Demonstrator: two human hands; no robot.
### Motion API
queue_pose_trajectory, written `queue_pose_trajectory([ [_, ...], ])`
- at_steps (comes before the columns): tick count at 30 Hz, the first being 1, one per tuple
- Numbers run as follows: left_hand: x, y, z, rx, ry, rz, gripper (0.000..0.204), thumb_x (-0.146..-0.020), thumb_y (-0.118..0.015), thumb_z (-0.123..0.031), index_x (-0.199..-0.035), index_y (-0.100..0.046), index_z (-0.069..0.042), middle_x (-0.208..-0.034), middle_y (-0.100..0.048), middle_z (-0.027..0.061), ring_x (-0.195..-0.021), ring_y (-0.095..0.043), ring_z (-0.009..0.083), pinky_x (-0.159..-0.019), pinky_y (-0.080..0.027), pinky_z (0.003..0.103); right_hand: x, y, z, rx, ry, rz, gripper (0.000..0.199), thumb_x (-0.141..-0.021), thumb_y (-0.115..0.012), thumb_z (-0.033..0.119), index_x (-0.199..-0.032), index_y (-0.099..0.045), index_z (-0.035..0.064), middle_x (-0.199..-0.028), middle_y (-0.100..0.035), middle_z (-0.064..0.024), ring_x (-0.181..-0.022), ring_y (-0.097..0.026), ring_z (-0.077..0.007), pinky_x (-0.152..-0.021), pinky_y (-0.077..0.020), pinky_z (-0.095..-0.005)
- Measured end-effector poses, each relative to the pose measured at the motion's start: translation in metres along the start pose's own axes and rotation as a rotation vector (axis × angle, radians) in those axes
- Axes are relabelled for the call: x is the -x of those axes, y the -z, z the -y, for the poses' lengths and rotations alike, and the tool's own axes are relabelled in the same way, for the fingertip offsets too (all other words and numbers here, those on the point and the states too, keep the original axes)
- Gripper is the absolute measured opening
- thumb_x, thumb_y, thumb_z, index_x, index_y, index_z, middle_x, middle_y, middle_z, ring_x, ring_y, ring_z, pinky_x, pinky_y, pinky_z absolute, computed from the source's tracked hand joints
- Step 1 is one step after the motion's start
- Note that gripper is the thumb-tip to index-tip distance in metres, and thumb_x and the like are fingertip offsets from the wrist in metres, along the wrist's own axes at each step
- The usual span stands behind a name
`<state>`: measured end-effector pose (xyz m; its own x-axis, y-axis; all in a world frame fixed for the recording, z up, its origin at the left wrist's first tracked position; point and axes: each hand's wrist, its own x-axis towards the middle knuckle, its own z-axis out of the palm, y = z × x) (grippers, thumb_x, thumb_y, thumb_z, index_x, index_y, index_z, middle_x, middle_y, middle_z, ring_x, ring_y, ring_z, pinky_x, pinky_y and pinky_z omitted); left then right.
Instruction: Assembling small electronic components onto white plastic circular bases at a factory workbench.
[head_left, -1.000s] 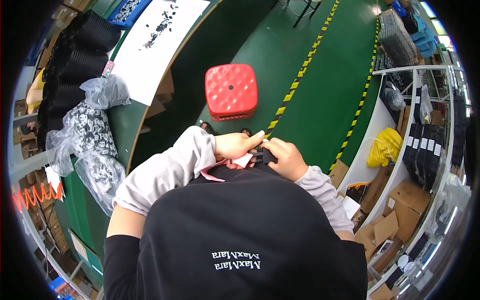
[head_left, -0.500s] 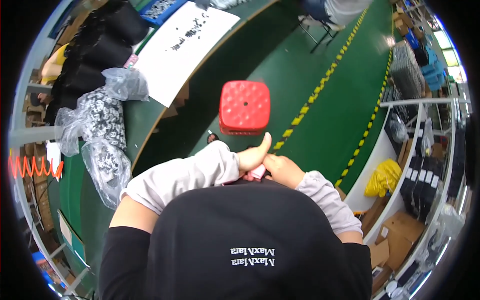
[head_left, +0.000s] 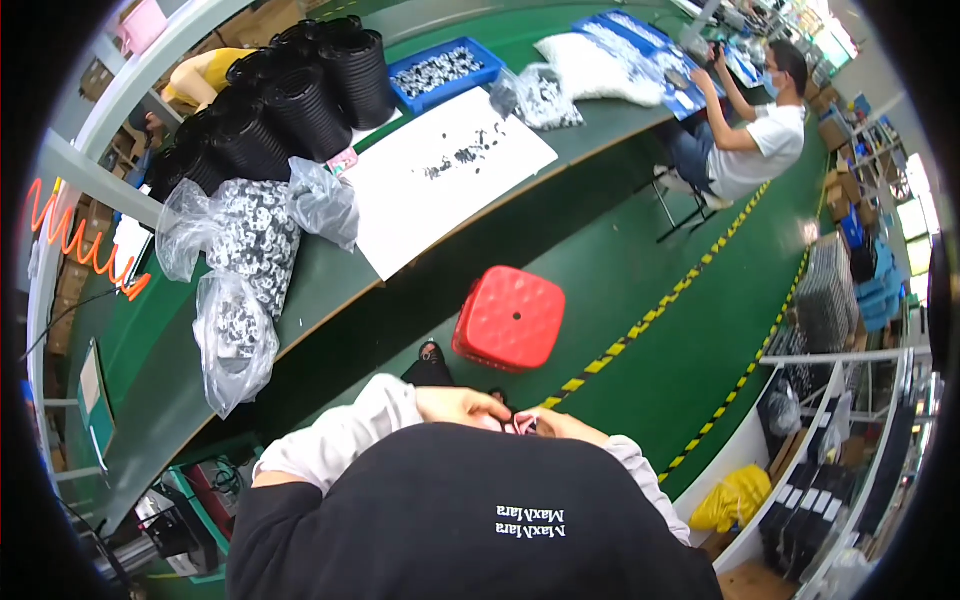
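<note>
Apparently, a small pinkish-white piece (head_left: 522, 426) was kept close in front of the black shirt (head_left: 420, 510), perhaps so that it could be steadied against the body. It was gripped by the curled, nearly closed fingers of the right hand (head_left: 572, 427). The left hand (head_left: 458, 404) was bent inward with its fingertips brought to the piece; whether anything was pinched there cannot be told, since both hands were partly hidden by the shirt. Beyond them, a red plastic stool (head_left: 517, 312) was set on the floor, off the near edge of the table (head_left: 322, 290). On that edge a white sheet (head_left: 395, 225) was laid, and small black parts (head_left: 468, 153) were scattered over it, probably because they showed clearly there. Toward the table's left end, clear plastic bags of black-and-white parts (head_left: 262, 232) were rested by the near edge. Black ribbed stacks (head_left: 300, 105) and a blue tray (head_left: 458, 91) were placed farther back, likely to leave the front edge free.
</note>
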<state>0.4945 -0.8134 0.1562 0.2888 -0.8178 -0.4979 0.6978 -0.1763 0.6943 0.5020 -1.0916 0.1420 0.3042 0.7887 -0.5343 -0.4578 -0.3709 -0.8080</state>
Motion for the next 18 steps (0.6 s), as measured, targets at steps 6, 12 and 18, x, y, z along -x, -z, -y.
queue_pose_trajectory([
  [6, 0.022, 0.075, 0.007, -0.423, -0.124, -0.315, 0.051, -0.089, -0.063, -0.020, -0.134, -0.047, -0.003, -0.103, -0.059, 0.0054, -0.093, -0.056, 0.0120, -0.084, -0.047, 0.026, -0.024, 0.096, 0.044, -0.085, -0.067, -0.276, 0.045, -0.089, -0.062, 0.022, -0.129, -0.050, 0.0065, -0.099, -0.061, -0.0044, -0.093, -0.058, -0.0131, -0.082, -0.0476, -0.0288],
  [12, 0.101, 0.175, -0.081, -0.305, -0.728, -0.413, 0.034, -0.096, -0.053, -0.020, -0.126, -0.055, -0.002, -0.110, -0.059, 0.0088, -0.098, -0.057, 0.0181, -0.090, -0.044, 0.031, -0.135, 0.148, 0.080, 0.279, -0.155, -0.721, 0.033, -0.090, -0.063, 0.023, -0.115, -0.058, 0.0019, -0.087, -0.064, -0.0064, -0.079, -0.059, -0.0124, -0.073, -0.0490, -0.0272],
  [18, 0.190, 0.178, -0.236, -0.585, -1.673, 0.097, 0.091, -0.083, -0.046, -0.069, -0.124, -0.052, 0.012, -0.123, -0.046, 0.0217, -0.109, -0.050, 0.0400, -0.097, -0.037, 0.048, -0.236, 0.148, 0.155, 0.780, 0.004, -0.344, 0.036, -0.088, -0.062, 0.023, -0.117, -0.057, 0.0016, -0.096, -0.062, -0.0139, -0.086, -0.061, -0.0256, -0.077, -0.0484, -0.0335],
])
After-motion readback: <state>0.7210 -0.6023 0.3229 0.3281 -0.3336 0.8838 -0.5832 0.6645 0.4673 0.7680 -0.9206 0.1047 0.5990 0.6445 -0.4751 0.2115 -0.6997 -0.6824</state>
